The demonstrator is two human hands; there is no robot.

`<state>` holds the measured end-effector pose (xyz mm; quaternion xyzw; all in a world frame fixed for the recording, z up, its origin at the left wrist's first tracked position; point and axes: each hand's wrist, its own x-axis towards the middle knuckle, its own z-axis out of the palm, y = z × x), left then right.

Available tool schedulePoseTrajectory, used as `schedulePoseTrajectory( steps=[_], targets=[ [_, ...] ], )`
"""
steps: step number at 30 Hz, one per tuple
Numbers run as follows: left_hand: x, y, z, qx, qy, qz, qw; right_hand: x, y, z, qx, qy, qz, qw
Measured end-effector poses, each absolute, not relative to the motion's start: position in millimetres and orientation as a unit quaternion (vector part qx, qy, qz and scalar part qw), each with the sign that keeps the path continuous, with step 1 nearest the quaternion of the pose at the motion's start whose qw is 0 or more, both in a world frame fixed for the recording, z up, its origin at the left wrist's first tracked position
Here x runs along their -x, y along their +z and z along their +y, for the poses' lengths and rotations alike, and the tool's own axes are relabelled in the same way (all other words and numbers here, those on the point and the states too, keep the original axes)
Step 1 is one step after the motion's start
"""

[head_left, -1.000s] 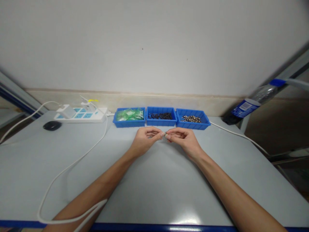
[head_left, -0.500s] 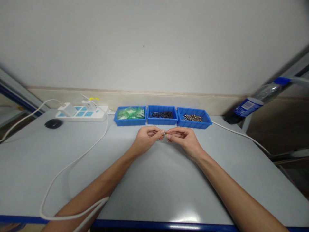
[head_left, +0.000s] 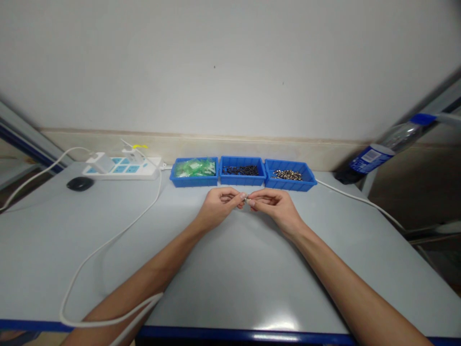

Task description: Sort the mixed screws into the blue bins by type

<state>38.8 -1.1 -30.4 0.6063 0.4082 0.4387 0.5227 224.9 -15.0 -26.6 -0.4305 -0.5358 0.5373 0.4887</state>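
Note:
My left hand [head_left: 220, 205] and my right hand [head_left: 275, 206] meet over the table in front of the middle bin, thumbs and fingers pinched. Between the fingertips shows a small metallic piece [head_left: 247, 199], mostly covered, gripped from both sides; its exact kind is too small to make out. Just behind the hands stand three blue bins in a row. The left bin [head_left: 194, 181] holds green-tinted clear plastic bags, the middle bin [head_left: 242, 180] dark screw-like parts, and the right bin [head_left: 291, 184] shiny brass-and-silver metal parts.
A white power strip [head_left: 144, 174] with plugs lies at the back left, a black mouse-like object [head_left: 79, 183] before it. Its white cable [head_left: 108, 244] loops across the table and over my left forearm. A dark drink bottle [head_left: 372, 157] leans at the right.
Both hands keep almost the same place and pinch. The small metallic piece stays between the fingertips, and the bins have not moved.

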Motion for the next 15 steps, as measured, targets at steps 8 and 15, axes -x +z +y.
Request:
schedulePoseTrajectory(
  steps=[8,15],
  targets=[
    [-37.9,-29.0,-1.3,-0.599,0.44,0.402,0.535,-224.5,-25.1,-14.6,0.423,0.539,-0.536,0.494],
    [-38.6,-28.5,-2.2,-0.59,0.449,0.404,0.536,-222.4,-22.5,-15.0,0.422,0.554,-0.516,0.498]
  ],
)
